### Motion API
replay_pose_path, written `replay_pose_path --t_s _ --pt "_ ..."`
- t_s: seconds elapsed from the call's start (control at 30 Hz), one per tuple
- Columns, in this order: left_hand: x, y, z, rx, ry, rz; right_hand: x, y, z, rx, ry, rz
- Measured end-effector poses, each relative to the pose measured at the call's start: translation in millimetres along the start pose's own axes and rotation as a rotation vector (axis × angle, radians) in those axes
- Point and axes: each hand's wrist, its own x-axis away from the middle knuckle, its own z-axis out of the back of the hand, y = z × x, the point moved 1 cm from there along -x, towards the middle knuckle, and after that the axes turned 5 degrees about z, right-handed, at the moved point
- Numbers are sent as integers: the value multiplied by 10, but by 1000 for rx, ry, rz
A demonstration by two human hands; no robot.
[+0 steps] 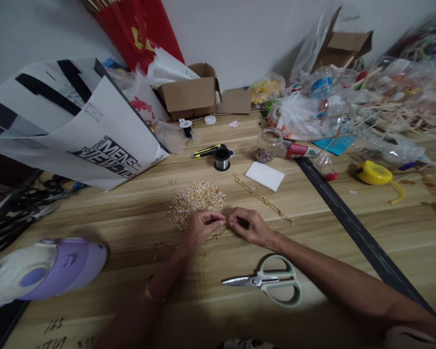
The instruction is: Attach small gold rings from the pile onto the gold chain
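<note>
My left hand point(206, 226) is pinched at the front edge of a pile of small gold and clear pieces point(196, 198). Close to its right, my right hand point(250, 225) is also pinched, the fingertips of the two nearly meeting. What the fingers hold is too small to make out. A thin gold chain point(216, 236) lies below my left fingertips. Behind my right hand a longer gold chain point(263, 198) stretches over the wooden table point(138, 271). Scissors with pale green handles point(276, 280) rest in front of my right hand.
Behind the pile are a wire spool point(222, 160), a yellow-black cutter point(208, 150), a white pad point(265, 176) and a bead jar point(268, 145). A white bag point(105, 131) and purple device point(61, 266) stand left; a tape measure point(374, 173) and plastic clutter lie right.
</note>
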Motion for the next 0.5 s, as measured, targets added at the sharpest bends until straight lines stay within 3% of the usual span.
replay_pose_path --t_s 0.5 --pt "12 12 -13 -9 -12 -2 -7 -18 5 -10 2 -12"
